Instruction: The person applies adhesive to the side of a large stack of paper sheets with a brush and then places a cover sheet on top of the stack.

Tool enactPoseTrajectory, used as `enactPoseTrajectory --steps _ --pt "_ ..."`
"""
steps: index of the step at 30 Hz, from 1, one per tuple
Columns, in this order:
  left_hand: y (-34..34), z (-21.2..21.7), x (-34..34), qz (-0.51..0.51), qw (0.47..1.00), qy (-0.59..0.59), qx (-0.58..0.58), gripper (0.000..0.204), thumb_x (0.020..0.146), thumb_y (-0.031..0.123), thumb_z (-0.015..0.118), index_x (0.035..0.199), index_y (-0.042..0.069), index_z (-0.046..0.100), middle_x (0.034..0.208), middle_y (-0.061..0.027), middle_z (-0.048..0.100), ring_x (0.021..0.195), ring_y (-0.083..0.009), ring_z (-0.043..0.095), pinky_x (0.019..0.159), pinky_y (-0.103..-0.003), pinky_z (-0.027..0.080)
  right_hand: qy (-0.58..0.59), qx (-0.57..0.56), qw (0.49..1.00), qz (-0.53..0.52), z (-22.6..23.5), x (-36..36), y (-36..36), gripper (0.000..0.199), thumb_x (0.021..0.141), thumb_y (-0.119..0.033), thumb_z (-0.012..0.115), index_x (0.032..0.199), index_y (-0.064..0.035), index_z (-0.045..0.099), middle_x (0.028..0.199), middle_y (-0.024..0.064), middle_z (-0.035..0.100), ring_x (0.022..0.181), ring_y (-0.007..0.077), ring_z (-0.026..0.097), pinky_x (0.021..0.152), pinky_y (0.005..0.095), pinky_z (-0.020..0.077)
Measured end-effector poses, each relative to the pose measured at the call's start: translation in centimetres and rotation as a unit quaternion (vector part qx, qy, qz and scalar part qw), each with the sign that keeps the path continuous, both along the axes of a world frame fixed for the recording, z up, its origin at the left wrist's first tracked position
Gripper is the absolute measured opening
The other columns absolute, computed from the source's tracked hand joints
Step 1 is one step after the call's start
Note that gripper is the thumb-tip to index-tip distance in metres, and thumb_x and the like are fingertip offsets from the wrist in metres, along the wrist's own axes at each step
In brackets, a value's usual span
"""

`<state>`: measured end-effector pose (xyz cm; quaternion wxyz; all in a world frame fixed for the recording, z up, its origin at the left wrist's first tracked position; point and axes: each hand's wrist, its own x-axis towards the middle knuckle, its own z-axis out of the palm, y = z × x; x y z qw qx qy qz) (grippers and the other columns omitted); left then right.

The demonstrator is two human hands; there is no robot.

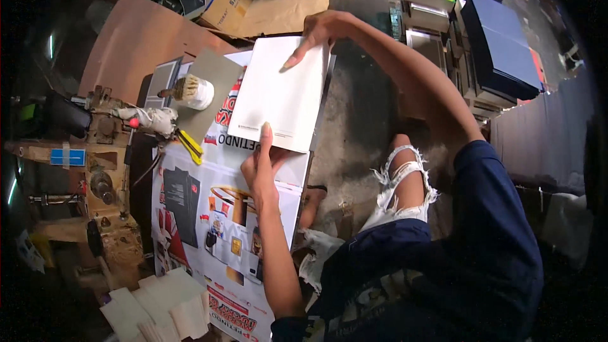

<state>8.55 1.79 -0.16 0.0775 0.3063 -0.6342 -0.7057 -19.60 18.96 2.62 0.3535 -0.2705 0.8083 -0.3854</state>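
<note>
So closest to you there's a loose cluster of off-white paper stacks (180, 297) at the corner of the poster-covered surface (221, 164). Bump those with your left elbow and they could slide.

Your left hand (261, 168) is pinching the near edge of the white rectangular paper block (278, 88), thumb on top, fingers underneath. If that thumb eases off, I'd expect the sheets to fan or the edge to droop. The block is over the right side of the surface, so a slip that way could drop it on the floor.

Your right hand (318, 31) has the far right corner, thumb pressed flat on top, other fingers mostly hidden behind the edge. Squeeze too hard and you might crease that corner.

Swing left and you could clip the yellow cutter-like tool (190, 145), or tip the round white plastic tub (201, 95) with the pale-bristled brush (187, 87) and mess up the pages.

Count, near to far: paper stacks, too jumbled to call; hands, two; block, one (can't count its sheets); yellow tool, one; tub, one; brush, one; open brown cardboard box (229, 3) past the surface, one.
</note>
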Motion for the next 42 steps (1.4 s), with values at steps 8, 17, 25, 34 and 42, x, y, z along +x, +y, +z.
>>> enactPoseTrajectory --steps 8,17,25,34,42 --pt "0.5 0.4 -0.7 -0.019 0.995 -0.028 -0.092 0.077 0.085 0.055 0.073 0.12 -0.013 0.061 0.111 -0.0188 0.068 0.1 -0.0255 0.069 0.094 -0.041 0.056 -0.015 0.009 0.999 -0.043 -1.7 -1.3 0.0 0.096 0.049 -0.057 0.093 0.115 0.0079 0.068 0.113 0.0209 0.07 0.107 0.0363 0.067 0.097 0.0465 0.0508" --pt "-0.7 1.3 -1.2 -0.043 0.989 -0.099 -0.098 0.075 0.083 0.055 0.076 0.104 -0.015 0.067 0.091 -0.0199 0.071 0.083 -0.0253 0.072 0.083 -0.038 0.06 0.003 0.002 0.999 -0.053 -2.3 -1.7 -0.2 0.093 0.049 -0.056 0.094 0.113 0.0078 0.07 0.112 0.0201 0.07 0.103 0.0343 0.068 0.095 0.043 0.0517" --pt "-0.4 0.8 -1.2 -0.013 0.994 -0.079 -0.076 0.073 0.081 0.052 0.078 0.108 -0.015 0.065 0.097 -0.0222 0.07 0.087 -0.0276 0.072 0.084 -0.04 0.06 0.034 0.024 0.999 -0.026 -1.6 -1.9 -0.2 0.094 0.045 -0.064 0.091 0.104 0.008 0.073 0.1 0.0183 0.073 0.096 0.0317 0.071 0.087 0.0364 0.0546" --pt "2.0 1.7 0.6 -0.052 0.992 -0.086 -0.075 0.083 0.084 0.055 0.075 0.118 -0.019 0.056 0.11 -0.0263 0.067 0.101 -0.0308 0.07 0.093 -0.04 0.057 0.082 0.037 0.996 0.019 -1.5 -1.2 0.2 0.081 0.049 -0.065 0.09 0.09 0.0037 0.078 0.092 0.0149 0.074 0.085 0.0266 0.071 0.079 0.0336 0.0542" --pt "1.0 1.1 0.3 -0.079 0.986 -0.106 -0.097 0.082 0.088 0.056 0.07 0.113 -0.021 0.059 0.104 -0.0272 0.068 0.093 -0.0305 0.071 0.087 -0.038 0.06 0.046 0.029 0.998 0.012 -0.8 -0.9 0.4 0.078 0.05 -0.057 0.094 0.092 0.0054 0.076 0.094 0.0134 0.073 0.089 0.0264 0.07 0.082 0.0339 0.0536"
